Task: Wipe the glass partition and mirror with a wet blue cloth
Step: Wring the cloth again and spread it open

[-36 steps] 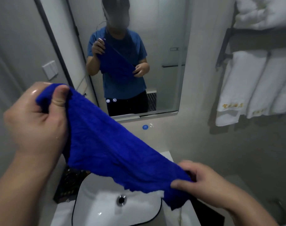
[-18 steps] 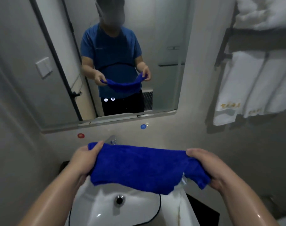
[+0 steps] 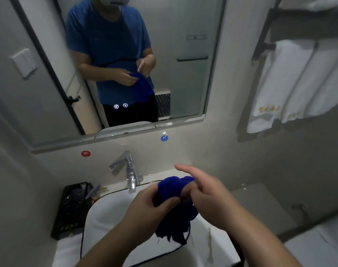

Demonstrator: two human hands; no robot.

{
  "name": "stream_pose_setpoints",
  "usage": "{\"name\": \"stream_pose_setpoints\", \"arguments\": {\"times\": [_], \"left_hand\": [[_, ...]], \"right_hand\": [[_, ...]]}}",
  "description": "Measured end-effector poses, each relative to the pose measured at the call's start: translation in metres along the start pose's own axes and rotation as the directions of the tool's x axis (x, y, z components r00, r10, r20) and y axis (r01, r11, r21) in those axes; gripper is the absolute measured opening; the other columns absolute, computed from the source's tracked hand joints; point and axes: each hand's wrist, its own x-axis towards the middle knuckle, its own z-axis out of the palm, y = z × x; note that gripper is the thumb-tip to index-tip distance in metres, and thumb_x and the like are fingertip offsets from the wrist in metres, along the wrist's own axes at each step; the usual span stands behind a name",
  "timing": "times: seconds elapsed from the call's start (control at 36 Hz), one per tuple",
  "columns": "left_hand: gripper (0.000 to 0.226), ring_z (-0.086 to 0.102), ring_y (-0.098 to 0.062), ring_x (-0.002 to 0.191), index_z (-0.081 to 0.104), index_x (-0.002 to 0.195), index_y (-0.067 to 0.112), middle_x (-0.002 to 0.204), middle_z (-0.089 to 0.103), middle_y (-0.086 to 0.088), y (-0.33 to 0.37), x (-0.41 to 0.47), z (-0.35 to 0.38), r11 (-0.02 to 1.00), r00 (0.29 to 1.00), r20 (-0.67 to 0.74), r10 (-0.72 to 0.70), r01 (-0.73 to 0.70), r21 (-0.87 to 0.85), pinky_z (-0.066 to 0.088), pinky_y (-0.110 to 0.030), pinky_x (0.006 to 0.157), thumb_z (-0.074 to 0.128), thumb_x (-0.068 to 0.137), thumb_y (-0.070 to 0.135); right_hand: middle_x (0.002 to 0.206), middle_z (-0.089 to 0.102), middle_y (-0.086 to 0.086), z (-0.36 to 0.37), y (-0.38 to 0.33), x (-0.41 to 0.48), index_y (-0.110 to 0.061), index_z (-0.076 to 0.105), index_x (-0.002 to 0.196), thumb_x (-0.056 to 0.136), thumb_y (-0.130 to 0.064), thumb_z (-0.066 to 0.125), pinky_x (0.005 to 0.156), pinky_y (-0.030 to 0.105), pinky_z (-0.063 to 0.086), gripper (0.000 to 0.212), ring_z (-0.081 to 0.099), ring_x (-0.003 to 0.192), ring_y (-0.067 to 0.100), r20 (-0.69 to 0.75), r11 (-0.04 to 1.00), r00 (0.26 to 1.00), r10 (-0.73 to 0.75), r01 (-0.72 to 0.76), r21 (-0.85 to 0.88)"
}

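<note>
Cloth (image 3: 172,191), blue and bunched into a wad, sat at lower centre of the frame between both hands, above the white sink (image 3: 106,218) and just right of the tap (image 3: 129,170). Its loose tail hung down over the basin.

Left hand (image 3: 147,207) gripped the wad, with fingers and thumb curled round it. Right hand (image 3: 208,197) lay against the wad's right side with its index finger straight and pointing to the upper left. Whether its other fingers pinched the fabric could not be told.

Mirror (image 3: 183,74) filled the upper half of the frame and showed no sign of wiping. White towels (image 3: 299,83) hung at upper right, and a black tray (image 3: 68,209) stood left of the sink.

The step in hand appeared to be gathering or wringing the cloth before wiping. Done well, it would call for:
- both hands closing fully on the wad and twisting in opposite directions;
- the wad held over the basin, so that drips fell inside it;
- wringing until the cloth was damp rather than dripping, since excess water would likely streak the glass;
- refolding it into a flat pad afterwards.
</note>
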Motion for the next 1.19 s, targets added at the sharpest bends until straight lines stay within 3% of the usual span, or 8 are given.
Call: {"name": "stream_pose_setpoints", "arguments": {"times": [0.11, 0.17, 0.28, 0.36, 0.47, 0.78, 1.06, 1.19], "left_hand": [[0.014, 0.078, -0.018, 0.091, 0.077, 0.111, 0.031, 0.095, 0.082, 0.004, 0.000, 0.010, 0.000, 0.999, 0.994, -0.105, -0.028, 0.023, -0.046, 0.065, -0.051, 0.090, 0.064, 0.107, 0.028], [0.016, 0.079, -0.022, 0.092, 0.078, 0.111, 0.031, 0.099, 0.083, 0.001, 0.004, 0.014, -0.002, 0.980, 0.989, -0.117, -0.091, 0.068, -0.188, 0.066, -0.050, 0.088, 0.063, 0.107, 0.031], [0.025, 0.079, -0.038, 0.090, 0.079, 0.114, 0.013, 0.105, 0.081, -0.018, 0.015, 0.026, -0.004, 0.791, 0.978, 0.011, -0.207, 0.174, -0.587, 0.061, -0.045, 0.077, 0.068, 0.099, 0.029], [0.025, 0.079, -0.029, 0.074, 0.076, 0.102, 0.001, 0.092, 0.079, -0.024, 0.029, 0.047, 0.002, 0.742, 0.968, 0.047, -0.247, 0.220, -0.633, 0.060, -0.033, 0.066, 0.065, 0.101, 0.023], [0.021, 0.082, -0.026, 0.082, 0.075, 0.107, 0.010, 0.098, 0.082, -0.019, 0.029, 0.080, 0.021, 0.750, 0.957, 0.002, -0.291, 0.230, -0.620, 0.061, -0.039, 0.077, 0.060, 0.107, 0.025], [0.020, 0.080, -0.027, 0.102, 0.077, 0.118, 0.019, 0.102, 0.085, -0.004, -0.083, 0.181, 0.098, 0.811, 0.804, -0.198, -0.560, 0.485, -0.327, 0.062, -0.052, 0.100, 0.059, 0.111, 0.023], [0.022, 0.080, -0.024, 0.096, 0.068, 0.124, 0.024, 0.109, 0.081, -0.003, -0.073, 0.276, 0.118, 0.833, 0.783, -0.313, -0.538, 0.437, -0.339, 0.066, -0.045, 0.089, 0.068, 0.104, 0.033], [0.045, 0.073, -0.022, 0.115, 0.058, 0.142, 0.026, 0.135, 0.073, -0.002, -0.078, 0.310, 0.114, 0.864, 0.807, -0.313, -0.502, 0.446, -0.235, 0.059, -0.042, 0.104, 0.067, 0.102, 0.043]], "right_hand": [[0.086, 0.076, -0.017, 0.004, 0.025, 0.008, -0.054, 0.063, 0.114, 0.095, 0.001, 0.050, 0.077, 0.011, 0.051, 0.059, 0.071, 0.088, 0.005, -0.370, 1.000, 0.929, -0.014, 0.016, 0.001], [0.101, 0.073, -0.018, 0.004, 0.040, 0.012, -0.055, 0.064, 0.113, 0.097, -0.029, 0.066, 0.081, 0.013, 0.049, 0.031, 0.069, 0.099, 0.002, -0.423, 0.997, 0.904, 0.063, -0.039, 0.065], [0.136, 0.070, -0.016, -0.001, 0.068, 0.016, -0.047, 0.062, 0.132, 0.066, -0.100, 0.060, 0.104, 0.027, 0.050, 0.084, 0.065, 0.127, 0.002, 0.073, 0.857, 0.936, 0.345, -0.346, 0.383], [0.125, 0.069, -0.007, -0.009, 0.074, 0.022, -0.035, 0.059, 0.123, 0.106, -0.042, 0.060, 0.084, 0.012, 0.056, 0.018, 0.073, 0.097, -0.012, 0.347, 0.635, 0.906, 0.240, -0.417, 0.650], [0.158, 0.051, 0.024, -0.035, 0.110, 0.034, -0.007, 0.053, 0.155, 0.092, -0.038, 0.083, 0.114, 0.051, 0.047, 0.076, 0.057, 0.141, 0.041, 0.491, 0.350, 0.866, 0.094, -0.491, 0.798], [0.111, 0.070, -0.008, -0.075, 0.212, 0.120, -0.037, 0.063, 0.104, 0.096, -0.035, 0.077, 0.087, 0.033, 0.058, 0.017, 0.071, 0.101, 0.015, 0.172, 0.737, 0.800, 0.575, -0.597, 0.315], [0.114, 0.071, -0.006, -0.094, 0.249, 0.212, -0.031, 0.063, 0.119, 0.098, -0.041, 0.072, 0.092, 0.041, 0.062, 0.025, 0.070, 0.101, 0.015, 0.099, 0.821, 0.849, 0.519, -0.527, 0.219], [0.147, 0.059, 0.001, -0.090, 0.266, 0.259, -0.024, 0.043, 0.158, 0.099, -0.063, 0.060, 0.100, 0.037, 0.057, 0.073, 0.064, 0.120, 0.022, 0.180, 0.790, 0.799, 0.574, -0.598, 0.133]]}}
